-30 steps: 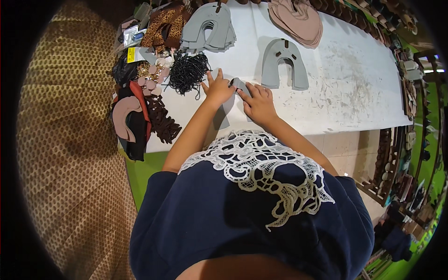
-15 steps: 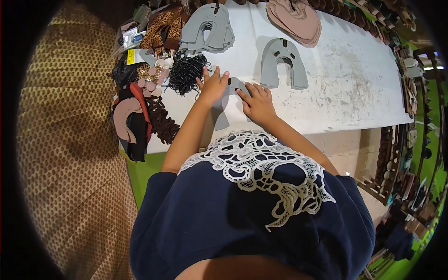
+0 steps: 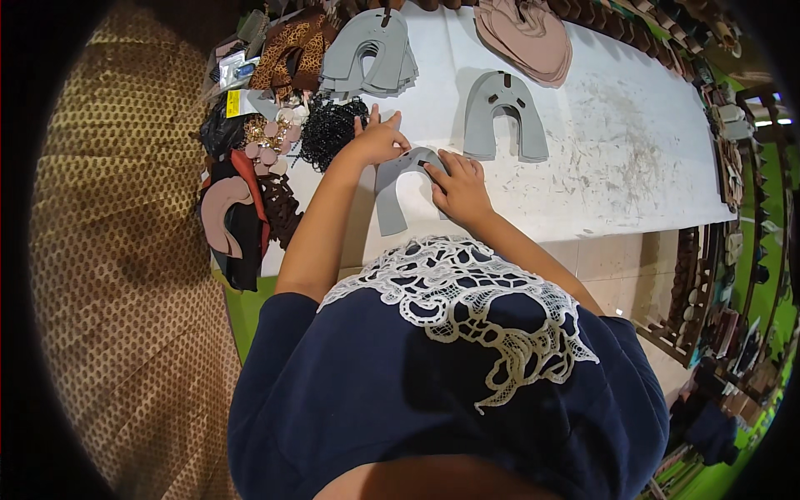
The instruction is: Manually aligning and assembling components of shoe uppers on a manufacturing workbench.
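A grey U-shaped flat piece (image 3: 388, 203) lies at the table's near edge, its two arms toward me and small dark patches on its curved top. My left hand (image 3: 379, 142) is at the upper left of that curve. Its thumb and index finger come together there, the other fingers pointing up and away; whatever they pinch is too small to make out. On the piece's right side my right hand (image 3: 460, 187) lies with fingers stretched over it, partly hiding the right arm. A black beaded bundle (image 3: 327, 133) sits just left of my left hand.
Beyond my right hand lies a stack of grey U-shaped pieces (image 3: 482, 125), with another grey stack (image 3: 337, 62) farther left. Pink curved pieces (image 3: 533, 50) lie at the back. Leopard-print pieces (image 3: 287, 62), pink discs (image 3: 268, 156) and dark brown strips (image 3: 283, 208) crowd the table's left end.
My left hand has turned and drawn its thumb and index finger together at the grey piece's top. The piece has shifted slightly and its left arm shows more. My right hand stays almost still.
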Tool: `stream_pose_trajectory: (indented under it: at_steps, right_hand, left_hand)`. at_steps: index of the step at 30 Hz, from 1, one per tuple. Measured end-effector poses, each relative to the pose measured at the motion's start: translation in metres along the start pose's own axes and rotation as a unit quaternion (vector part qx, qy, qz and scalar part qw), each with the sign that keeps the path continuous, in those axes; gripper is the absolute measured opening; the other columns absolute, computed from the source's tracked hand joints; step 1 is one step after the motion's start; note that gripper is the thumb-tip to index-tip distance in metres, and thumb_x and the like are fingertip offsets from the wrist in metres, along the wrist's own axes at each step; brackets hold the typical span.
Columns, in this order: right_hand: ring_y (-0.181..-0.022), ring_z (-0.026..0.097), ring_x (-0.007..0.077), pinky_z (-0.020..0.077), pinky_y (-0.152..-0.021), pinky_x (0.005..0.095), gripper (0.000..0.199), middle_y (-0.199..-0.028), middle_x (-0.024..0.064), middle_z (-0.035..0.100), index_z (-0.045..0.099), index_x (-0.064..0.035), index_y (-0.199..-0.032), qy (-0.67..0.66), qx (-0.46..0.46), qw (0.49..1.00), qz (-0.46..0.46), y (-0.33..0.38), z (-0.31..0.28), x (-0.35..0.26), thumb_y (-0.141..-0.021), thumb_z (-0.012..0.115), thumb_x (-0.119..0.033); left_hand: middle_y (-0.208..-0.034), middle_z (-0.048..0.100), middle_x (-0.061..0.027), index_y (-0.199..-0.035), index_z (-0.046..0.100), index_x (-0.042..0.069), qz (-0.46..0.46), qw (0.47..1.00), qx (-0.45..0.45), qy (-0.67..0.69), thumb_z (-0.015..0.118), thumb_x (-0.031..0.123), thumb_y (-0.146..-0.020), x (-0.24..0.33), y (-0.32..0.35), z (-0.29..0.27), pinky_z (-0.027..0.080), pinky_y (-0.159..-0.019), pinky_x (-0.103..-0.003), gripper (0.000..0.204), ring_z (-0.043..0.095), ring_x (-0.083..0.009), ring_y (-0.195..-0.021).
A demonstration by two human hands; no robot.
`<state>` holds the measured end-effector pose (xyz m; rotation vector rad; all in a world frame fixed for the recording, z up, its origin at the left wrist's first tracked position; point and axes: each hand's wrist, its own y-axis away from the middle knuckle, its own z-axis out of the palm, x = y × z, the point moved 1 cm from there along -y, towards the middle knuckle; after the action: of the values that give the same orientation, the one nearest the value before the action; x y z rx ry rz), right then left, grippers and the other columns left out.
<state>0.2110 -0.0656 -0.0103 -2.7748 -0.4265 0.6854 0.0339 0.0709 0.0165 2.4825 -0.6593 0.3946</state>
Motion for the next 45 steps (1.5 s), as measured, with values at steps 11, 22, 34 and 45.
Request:
stream_pose_trajectory:
  at_steps: [11, 22, 34, 45]
  right_hand:
    - [-0.118, 0.043, 0.0259, 0.0300, -0.097, 0.0509, 0.038, -0.126, 0.0111, 0.048, 0.061, -0.0166, -0.113, -0.008, -0.008, 1.000, 0.008, 0.000, -0.001, 0.000, -0.076, 0.056, -0.020]
    - [-0.118, 0.042, 0.0271, 0.0296, -0.098, 0.0516, 0.040, -0.127, 0.0103, 0.048, 0.060, -0.0187, -0.117, 0.019, -0.021, 1.000, 0.002, 0.001, 0.000, 0.000, -0.077, 0.055, -0.020]
    - [-0.118, 0.042, 0.0283, 0.0296, -0.097, 0.0534, 0.040, -0.127, 0.0094, 0.048, 0.059, -0.0208, -0.118, 0.025, -0.020, 0.999, -0.006, 0.001, 0.001, 0.000, -0.078, 0.054, -0.020]
    - [-0.118, 0.042, 0.0286, 0.0292, -0.098, 0.0534, 0.041, -0.128, 0.0092, 0.048, 0.058, -0.0212, -0.119, 0.035, -0.021, 0.999, -0.008, 0.001, 0.003, 0.000, -0.078, 0.054, -0.021]
  left_hand:
    - [-0.145, 0.033, -0.0069, -0.081, 0.073, 0.023, 0.079, 0.992, 0.071, -0.067, 0.066, 0.021, -0.075, 0.001, -0.009, 0.018, 0.004, -0.104, -0.064, 0.010, 0.008, -0.0400, -0.138]
    - [-0.145, 0.034, -0.0065, -0.079, 0.071, 0.015, 0.083, 0.990, 0.080, -0.083, 0.063, 0.015, -0.074, 0.009, -0.004, 0.017, 0.004, -0.104, -0.064, 0.010, 0.014, -0.0394, -0.137]
    - [-0.146, 0.032, -0.0041, -0.089, 0.071, 0.012, 0.033, 0.996, 0.058, -0.051, 0.059, 0.026, -0.080, 0.013, -0.005, 0.009, 0.004, -0.105, -0.062, 0.020, 0.010, -0.0360, -0.138]
    - [-0.148, 0.023, -0.0148, -0.093, 0.070, 0.005, -0.006, 0.996, 0.000, -0.094, 0.064, 0.038, -0.075, 0.024, -0.002, 0.017, 0.003, -0.103, -0.065, 0.038, 0.001, -0.0457, -0.136]
